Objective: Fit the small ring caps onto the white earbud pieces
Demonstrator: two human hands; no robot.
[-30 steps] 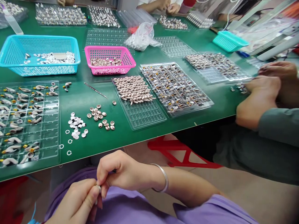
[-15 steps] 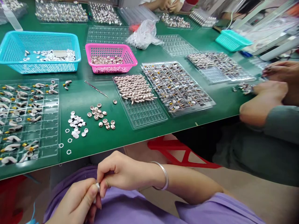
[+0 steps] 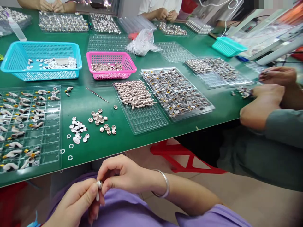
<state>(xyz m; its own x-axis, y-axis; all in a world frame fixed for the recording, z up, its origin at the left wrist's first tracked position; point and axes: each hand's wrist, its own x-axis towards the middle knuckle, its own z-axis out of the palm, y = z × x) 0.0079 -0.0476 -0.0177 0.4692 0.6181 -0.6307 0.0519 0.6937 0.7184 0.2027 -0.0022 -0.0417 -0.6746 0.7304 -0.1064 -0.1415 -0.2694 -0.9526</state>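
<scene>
Over my lap, below the table edge, my left hand (image 3: 75, 201) and my right hand (image 3: 120, 175) meet on a small white and silver part (image 3: 98, 186). Both hands pinch it, the left from below and the right from above with thumb and forefinger. A silver bangle (image 3: 165, 184) circles my right wrist. On the green table (image 3: 80, 104) in front lie a loose cluster of small pinkish caps (image 3: 101, 121), a cluster of white discs (image 3: 77, 129) and a few white rings (image 3: 68, 151).
A clear tray of white curved parts (image 3: 26, 126) sits at the left. Behind are a blue basket (image 3: 42, 60), a pink basket (image 3: 110, 64), tweezers (image 3: 97, 94) and more part trays (image 3: 139, 101). A co-worker's hands (image 3: 267, 94) work at the right; a red stool (image 3: 180, 156) stands below.
My hands stay together on the small part, which now shows more clearly between the fingertips. The view tilted down slightly. The co-worker's hands shifted a little.
</scene>
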